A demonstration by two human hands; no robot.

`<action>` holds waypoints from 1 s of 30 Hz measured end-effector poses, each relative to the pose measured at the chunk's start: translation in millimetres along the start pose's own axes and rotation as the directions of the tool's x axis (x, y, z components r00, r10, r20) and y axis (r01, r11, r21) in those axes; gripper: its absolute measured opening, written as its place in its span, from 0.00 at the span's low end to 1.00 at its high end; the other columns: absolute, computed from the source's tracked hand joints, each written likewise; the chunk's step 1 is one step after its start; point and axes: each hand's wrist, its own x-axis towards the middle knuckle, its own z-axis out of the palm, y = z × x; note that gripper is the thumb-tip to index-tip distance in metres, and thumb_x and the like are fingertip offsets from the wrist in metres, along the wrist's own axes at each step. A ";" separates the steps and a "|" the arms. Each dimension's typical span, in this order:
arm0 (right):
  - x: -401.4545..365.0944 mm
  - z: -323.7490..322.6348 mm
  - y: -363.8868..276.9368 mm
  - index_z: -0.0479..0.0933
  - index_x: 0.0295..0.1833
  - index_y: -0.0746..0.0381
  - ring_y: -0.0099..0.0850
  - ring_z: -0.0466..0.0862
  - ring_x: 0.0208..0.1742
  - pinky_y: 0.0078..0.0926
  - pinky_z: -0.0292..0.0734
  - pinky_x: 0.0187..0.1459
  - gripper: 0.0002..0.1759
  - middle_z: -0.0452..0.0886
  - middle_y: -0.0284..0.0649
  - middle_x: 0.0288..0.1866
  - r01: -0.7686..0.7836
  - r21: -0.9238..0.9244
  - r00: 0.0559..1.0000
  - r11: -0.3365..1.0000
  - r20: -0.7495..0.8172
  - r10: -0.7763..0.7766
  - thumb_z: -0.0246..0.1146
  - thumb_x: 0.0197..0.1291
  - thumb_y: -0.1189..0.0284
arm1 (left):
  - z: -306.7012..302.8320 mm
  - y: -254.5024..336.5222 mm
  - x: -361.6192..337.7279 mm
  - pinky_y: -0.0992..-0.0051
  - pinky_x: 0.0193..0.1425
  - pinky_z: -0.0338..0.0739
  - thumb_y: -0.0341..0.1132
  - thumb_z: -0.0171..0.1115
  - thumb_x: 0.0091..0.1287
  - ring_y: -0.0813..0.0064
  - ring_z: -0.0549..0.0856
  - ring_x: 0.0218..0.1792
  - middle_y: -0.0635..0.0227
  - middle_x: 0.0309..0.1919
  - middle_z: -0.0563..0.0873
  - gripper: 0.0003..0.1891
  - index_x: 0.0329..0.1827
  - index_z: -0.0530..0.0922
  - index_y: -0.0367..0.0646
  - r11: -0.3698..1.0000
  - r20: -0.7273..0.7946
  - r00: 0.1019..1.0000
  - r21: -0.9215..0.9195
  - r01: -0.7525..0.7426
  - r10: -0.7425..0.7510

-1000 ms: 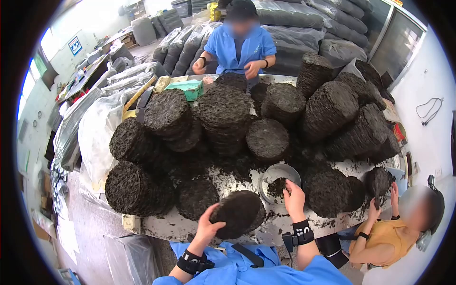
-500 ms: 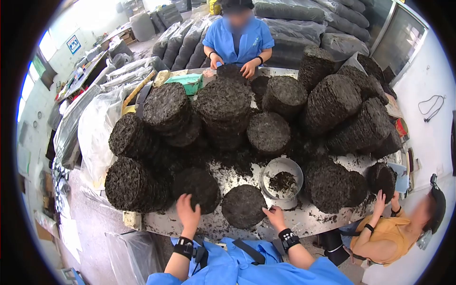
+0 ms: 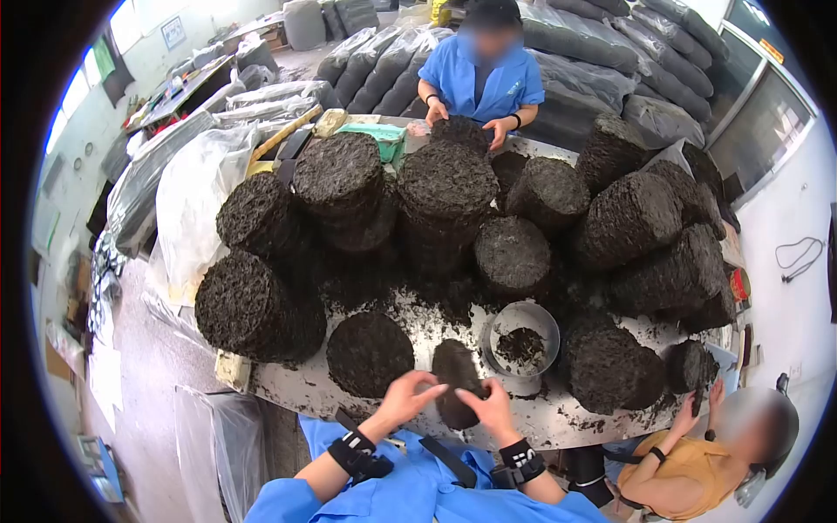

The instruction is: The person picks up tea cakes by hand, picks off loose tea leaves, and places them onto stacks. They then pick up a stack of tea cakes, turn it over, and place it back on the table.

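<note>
A dark, fibrous round disc, like a cake of dried seaweed (image 3: 457, 370), is tilted up in front of me, showing as a narrow oval. My left hand (image 3: 405, 404) is at its left edge, thumb and index finger meeting the rim. On the opposite edge, my right hand (image 3: 493, 411) has its thumb on the disc's face and its other fingers along the side. Another round dark disc (image 3: 370, 355) lies flat on the table to the left. Just beyond the held disc, to the right, stands a clear round tub (image 3: 551, 357) with dark crumbs inside.
Tall stacks of dark discs (image 3: 257, 309) crowd the left, back and right (image 3: 610, 366) of the metal table (image 3: 523, 429). A person in blue (image 3: 481, 78) handles a disc across the table. Another person in yellow (image 3: 676, 471) works at the right end. Loose crumbs cover the surface.
My left hand has moved right, off the left disc and onto the one at my right hand. That disc has tipped up from lying flat. The whole view has shifted slightly.
</note>
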 end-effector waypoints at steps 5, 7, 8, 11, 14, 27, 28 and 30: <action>2.9 17.9 0.9 0.70 0.38 0.65 0.25 0.75 0.41 0.25 0.73 0.47 0.29 0.76 0.37 0.36 0.165 -0.331 0.986 0.929 0.088 -0.144 0.80 0.41 0.60 | 27.7 -19.4 18.4 0.73 0.40 0.78 0.45 0.73 0.58 0.75 0.83 0.38 0.59 0.36 0.85 0.23 0.44 0.76 0.35 0.931 0.058 0.973 -0.282 0.233 -0.226; 4.9 16.9 2.9 0.71 0.40 0.64 0.26 0.76 0.43 0.27 0.73 0.49 0.29 0.76 0.36 0.39 0.152 -0.126 0.982 0.980 0.134 -0.135 0.80 0.41 0.62 | 17.8 -13.7 16.0 0.74 0.40 0.78 0.44 0.73 0.57 0.75 0.83 0.39 0.59 0.37 0.85 0.24 0.46 0.76 0.34 0.922 0.094 0.968 -0.295 0.251 -0.233; 4.4 12.7 4.2 0.72 0.46 0.66 0.28 0.78 0.47 0.29 0.73 0.53 0.31 0.78 0.37 0.44 0.100 -0.106 0.984 0.989 0.158 -0.083 0.80 0.42 0.63 | 14.8 -12.8 12.5 0.74 0.41 0.78 0.44 0.74 0.57 0.74 0.83 0.40 0.59 0.38 0.85 0.25 0.47 0.75 0.34 0.913 0.132 0.961 -0.304 0.272 -0.243; 5.3 12.8 3.2 0.72 0.54 0.68 0.29 0.78 0.52 0.29 0.73 0.56 0.35 0.79 0.41 0.48 0.054 0.004 0.988 0.999 0.147 -0.054 0.79 0.43 0.63 | 12.7 -23.0 12.1 0.77 0.40 0.77 0.36 0.72 0.60 0.79 0.81 0.39 0.64 0.37 0.82 0.20 0.48 0.73 0.36 0.850 0.116 0.957 -0.441 0.288 -0.265; 17.6 -7.7 23.0 0.71 0.58 0.71 0.31 0.80 0.52 0.29 0.73 0.57 0.34 0.80 0.46 0.52 -0.026 0.123 0.996 0.992 0.085 0.015 0.75 0.49 0.66 | -4.0 -24.5 8.7 0.78 0.39 0.75 0.35 0.67 0.63 0.78 0.81 0.39 0.69 0.38 0.82 0.17 0.50 0.74 0.39 0.756 0.086 0.953 -0.590 0.284 -0.291; 6.3 -59.4 57.2 0.73 0.58 0.68 0.30 0.80 0.51 0.30 0.74 0.54 0.21 0.81 0.38 0.49 -0.187 0.803 0.965 0.566 0.042 0.259 0.60 0.59 0.75 | -61.8 -80.2 -23.1 0.72 0.60 0.70 0.29 0.54 0.67 0.72 0.78 0.51 0.65 0.47 0.82 0.14 0.54 0.74 0.36 0.539 -0.293 0.839 -0.842 0.001 -0.459; 5.1 -56.2 51.5 0.73 0.58 0.68 0.30 0.80 0.51 0.30 0.74 0.54 0.21 0.81 0.38 0.49 -0.192 0.804 0.965 0.563 0.049 0.259 0.60 0.59 0.75 | -63.5 -68.7 -24.6 0.73 0.60 0.70 0.29 0.54 0.67 0.73 0.78 0.51 0.66 0.48 0.81 0.14 0.54 0.74 0.35 0.476 -0.210 0.886 -0.880 0.013 -0.413; 2.8 -50.2 40.2 0.72 0.59 0.69 0.29 0.79 0.51 0.29 0.72 0.55 0.21 0.81 0.39 0.50 -0.126 0.698 0.987 0.705 0.017 0.160 0.61 0.60 0.74 | -60.7 -77.0 -21.7 0.74 0.59 0.70 0.29 0.54 0.67 0.73 0.78 0.51 0.65 0.49 0.81 0.14 0.54 0.74 0.34 0.507 -0.185 0.918 -0.862 0.020 -0.351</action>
